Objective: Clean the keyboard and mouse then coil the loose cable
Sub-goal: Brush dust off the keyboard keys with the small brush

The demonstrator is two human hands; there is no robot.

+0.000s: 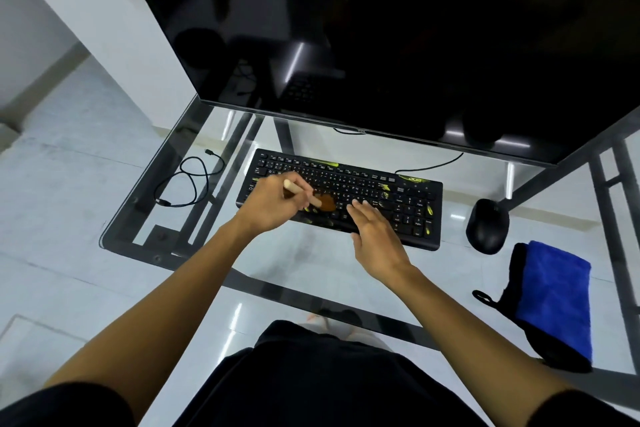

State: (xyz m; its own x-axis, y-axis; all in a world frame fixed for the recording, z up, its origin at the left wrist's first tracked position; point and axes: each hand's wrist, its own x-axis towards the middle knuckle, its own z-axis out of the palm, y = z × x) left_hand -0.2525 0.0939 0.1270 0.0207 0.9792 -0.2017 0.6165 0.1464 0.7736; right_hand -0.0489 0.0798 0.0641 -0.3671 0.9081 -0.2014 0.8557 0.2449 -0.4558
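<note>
While I watch through the head camera, the left hand point(268, 203) reaches in from the lower left, forearm stretched out and wrist bent slightly to the right. Its fingers are curled round the pale wooden handle of a small brush point(311, 198). The handle end sticks up past the knuckles, and the brown bristles lie on the keys in the lower middle of the black keyboard point(408, 204). The right hand point(377, 236) comes in from the lower right with its forearm angled towards the centre. Its fingers are straight and slightly spread and grip nothing. The fingertips rest on the keys just right of the bristles, and the palm lies over the keyboard's near edge. The keyboard, with yellow-green markings, lies on the glass tabletop point(294, 260) just in front of the dark monitor point(381, 28). A thin cord point(429, 166) runs from its far edge towards the screen. The black mouse point(487, 226) sits on the tabletop just right of the keyboard, apart from both hands. The loose cable point(188, 182) lies in an untidy loop at the tabletop's left side, well away from the hands. A folded blue and black cloth point(554, 302) lies near the right edge, on the near side of the mouse.
</note>
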